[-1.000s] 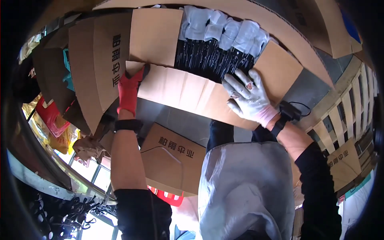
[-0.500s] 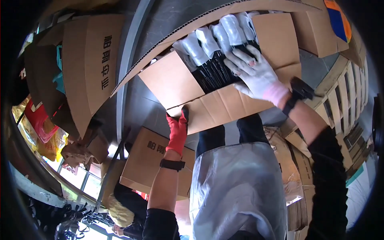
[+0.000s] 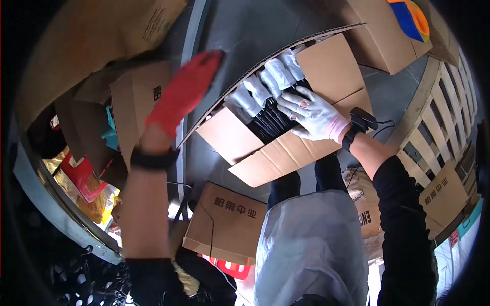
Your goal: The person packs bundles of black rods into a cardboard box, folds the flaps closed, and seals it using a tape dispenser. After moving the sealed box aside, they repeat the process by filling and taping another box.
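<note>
An open cardboard box (image 3: 286,158) stands tilted in front of me, its flaps folded outward. Inside lie rows of slim, glossy black pieces (image 3: 269,121), their far ends covered by clear plastic wrapping (image 3: 279,74); I cannot make out their kind. My right hand (image 3: 314,116), in a whitish glove with a pink cuff, lies flat over the contents and near flap, fingers spread. My left hand (image 3: 186,92), in a red glove with dark fingertips, is raised left of the box, apart from it. Motion blur smears its fingers.
Another carton (image 3: 224,219) is on the floor to the near left. A wooden pallet (image 3: 434,122) stands at the right, with a blue and orange object (image 3: 411,20) on a box beyond. A metal rail (image 3: 191,30) runs along the left, beside a large open box (image 3: 138,92).
My left hand has left the box's near left corner and swung up and left. My right hand stays on the contents. The view has shifted, and the box appears lower and farther right.
</note>
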Demonstrator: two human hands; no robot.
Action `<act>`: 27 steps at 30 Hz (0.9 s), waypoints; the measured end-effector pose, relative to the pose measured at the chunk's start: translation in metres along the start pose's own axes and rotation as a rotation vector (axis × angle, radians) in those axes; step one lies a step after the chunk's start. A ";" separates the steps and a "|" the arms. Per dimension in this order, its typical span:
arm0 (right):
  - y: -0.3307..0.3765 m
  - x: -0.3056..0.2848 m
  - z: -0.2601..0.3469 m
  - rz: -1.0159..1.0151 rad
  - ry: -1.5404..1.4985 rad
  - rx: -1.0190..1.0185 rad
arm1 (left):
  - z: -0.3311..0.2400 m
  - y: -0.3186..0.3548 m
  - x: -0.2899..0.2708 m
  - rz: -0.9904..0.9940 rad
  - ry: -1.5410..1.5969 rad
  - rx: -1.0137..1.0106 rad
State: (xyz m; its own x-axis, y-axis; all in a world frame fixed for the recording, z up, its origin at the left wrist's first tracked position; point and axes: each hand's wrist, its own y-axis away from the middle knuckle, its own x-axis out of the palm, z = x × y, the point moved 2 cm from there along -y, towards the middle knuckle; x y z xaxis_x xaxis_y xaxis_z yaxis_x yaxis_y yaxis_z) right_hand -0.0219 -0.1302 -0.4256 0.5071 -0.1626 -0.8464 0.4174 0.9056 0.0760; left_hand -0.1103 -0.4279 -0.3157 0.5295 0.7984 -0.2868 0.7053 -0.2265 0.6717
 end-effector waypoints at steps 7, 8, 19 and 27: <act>0.011 0.003 -0.006 -0.039 0.003 0.007 | 0.016 -0.016 0.086 0.316 -0.136 -0.250; 0.012 0.004 -0.006 -0.051 -0.003 0.000 | 0.016 -0.013 0.107 0.319 -0.131 -0.253; 0.010 0.004 -0.003 -0.108 -0.013 -0.025 | 0.013 -0.019 0.074 0.030 0.351 0.096; 0.013 0.003 -0.010 -0.262 0.001 0.205 | -0.084 0.022 0.118 -0.427 -0.847 0.861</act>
State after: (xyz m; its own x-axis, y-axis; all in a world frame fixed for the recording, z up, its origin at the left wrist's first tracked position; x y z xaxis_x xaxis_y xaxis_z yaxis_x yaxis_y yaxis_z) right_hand -0.0228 -0.1151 -0.4323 0.3616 -0.3794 -0.8516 0.6765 0.7353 -0.0403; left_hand -0.0717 -0.2916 -0.2777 0.0962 0.3655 -0.9258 0.8004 -0.5814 -0.1463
